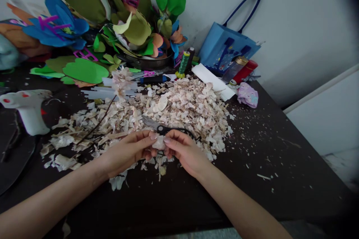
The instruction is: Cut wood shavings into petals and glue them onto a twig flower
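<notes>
- Firstly, a pale flake [159,142] is pinched between the left hand [126,153] and the right hand [182,153] (its material cannot be settled from this view).
- Both grips are closed on the flake, with the fingers curled lightly around it; neither hand is released or tightly clenched.
- The flake is held just above a heap of pale shavings [185,108], which is spread across a dark table [280,164].
- Black-handled scissors [165,130] are lying on the heap just beyond the hands, apparently ungrasped.
- A pale petalled flower [120,82] on a thin dark stem is seen beyond the left hand.
- A white glue gun [25,110] is lying well to the left; a green thread spool [183,63] and a blue paper bag [227,44] are placed towards the wall.
- No brand or legible writing is found on the spool, glue gun or bag.
</notes>
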A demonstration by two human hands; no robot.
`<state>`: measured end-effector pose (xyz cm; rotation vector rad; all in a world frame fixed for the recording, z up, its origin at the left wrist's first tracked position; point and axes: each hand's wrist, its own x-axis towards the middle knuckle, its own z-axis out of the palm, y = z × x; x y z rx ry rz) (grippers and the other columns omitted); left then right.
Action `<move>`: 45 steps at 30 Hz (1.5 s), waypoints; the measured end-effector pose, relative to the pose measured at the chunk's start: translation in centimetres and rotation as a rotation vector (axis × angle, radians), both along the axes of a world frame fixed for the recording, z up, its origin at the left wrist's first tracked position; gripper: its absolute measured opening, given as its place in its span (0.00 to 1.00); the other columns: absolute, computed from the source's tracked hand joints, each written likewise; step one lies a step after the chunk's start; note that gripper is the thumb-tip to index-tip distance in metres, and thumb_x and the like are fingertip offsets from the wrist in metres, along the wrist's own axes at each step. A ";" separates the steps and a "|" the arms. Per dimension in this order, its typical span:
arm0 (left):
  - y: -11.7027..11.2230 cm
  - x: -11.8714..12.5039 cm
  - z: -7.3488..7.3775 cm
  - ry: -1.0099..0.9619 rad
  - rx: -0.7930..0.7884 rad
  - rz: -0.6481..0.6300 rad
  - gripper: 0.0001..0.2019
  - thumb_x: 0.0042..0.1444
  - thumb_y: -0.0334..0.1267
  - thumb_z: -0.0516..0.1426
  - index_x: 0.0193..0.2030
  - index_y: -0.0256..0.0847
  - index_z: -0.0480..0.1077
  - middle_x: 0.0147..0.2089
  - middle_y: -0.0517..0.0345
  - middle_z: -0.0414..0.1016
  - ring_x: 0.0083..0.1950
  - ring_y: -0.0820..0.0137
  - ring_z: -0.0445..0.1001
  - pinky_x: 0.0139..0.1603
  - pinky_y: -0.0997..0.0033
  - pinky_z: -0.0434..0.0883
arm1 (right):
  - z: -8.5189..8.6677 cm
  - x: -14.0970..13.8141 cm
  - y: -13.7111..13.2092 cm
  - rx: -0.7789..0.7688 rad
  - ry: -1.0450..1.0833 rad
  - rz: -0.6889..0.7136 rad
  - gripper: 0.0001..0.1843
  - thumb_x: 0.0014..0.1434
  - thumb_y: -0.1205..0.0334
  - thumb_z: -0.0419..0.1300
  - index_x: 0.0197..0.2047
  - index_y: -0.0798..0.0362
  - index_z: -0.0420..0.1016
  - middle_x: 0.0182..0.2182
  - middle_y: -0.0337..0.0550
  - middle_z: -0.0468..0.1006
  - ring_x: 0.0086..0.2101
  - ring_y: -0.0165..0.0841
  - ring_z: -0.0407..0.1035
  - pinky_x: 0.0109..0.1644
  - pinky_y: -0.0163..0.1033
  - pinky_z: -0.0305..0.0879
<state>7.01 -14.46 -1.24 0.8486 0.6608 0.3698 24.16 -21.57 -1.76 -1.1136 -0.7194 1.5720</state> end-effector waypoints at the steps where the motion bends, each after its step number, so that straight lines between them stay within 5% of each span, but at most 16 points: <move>1: 0.0 0.0 0.0 0.002 -0.008 0.010 0.13 0.53 0.46 0.66 0.34 0.37 0.75 0.31 0.58 0.73 0.31 0.75 0.68 0.29 0.76 0.65 | 0.0 0.0 0.0 0.003 0.001 0.000 0.13 0.51 0.54 0.69 0.29 0.53 0.72 0.19 0.32 0.71 0.21 0.25 0.63 0.25 0.32 0.56; 7: 0.1 -0.1 0.0 -0.021 -0.011 -0.016 0.14 0.54 0.48 0.65 0.34 0.37 0.76 0.31 0.57 0.73 0.31 0.74 0.69 0.29 0.76 0.65 | 0.0 -0.1 0.0 -0.001 0.006 -0.005 0.14 0.51 0.54 0.69 0.28 0.54 0.72 0.19 0.33 0.71 0.21 0.24 0.62 0.25 0.32 0.55; 17: 0.5 -0.2 0.4 0.033 0.031 -0.078 0.11 0.47 0.37 0.70 0.35 0.38 0.76 0.29 0.62 0.71 0.30 0.78 0.66 0.32 0.79 0.64 | -0.1 -0.2 -0.2 -0.010 0.068 -0.016 0.13 0.50 0.55 0.69 0.28 0.54 0.72 0.18 0.33 0.71 0.19 0.24 0.62 0.25 0.31 0.57; 31: 0.4 -0.3 0.5 0.048 0.004 -0.019 0.12 0.50 0.43 0.68 0.33 0.37 0.77 0.30 0.58 0.73 0.32 0.74 0.68 0.35 0.74 0.64 | -0.5 -0.3 -0.2 -0.015 0.207 0.052 0.18 0.53 0.47 0.67 0.31 0.53 0.72 0.23 0.36 0.73 0.24 0.26 0.66 0.26 0.32 0.62; 45: 0.5 -0.3 0.4 0.005 -0.062 -0.078 0.11 0.51 0.44 0.68 0.34 0.38 0.77 0.29 0.58 0.73 0.31 0.74 0.68 0.32 0.75 0.65 | -0.6 -0.5 -0.3 -0.022 0.261 0.053 0.17 0.49 0.53 0.72 0.27 0.53 0.70 0.26 0.35 0.76 0.26 0.25 0.68 0.28 0.31 0.62</move>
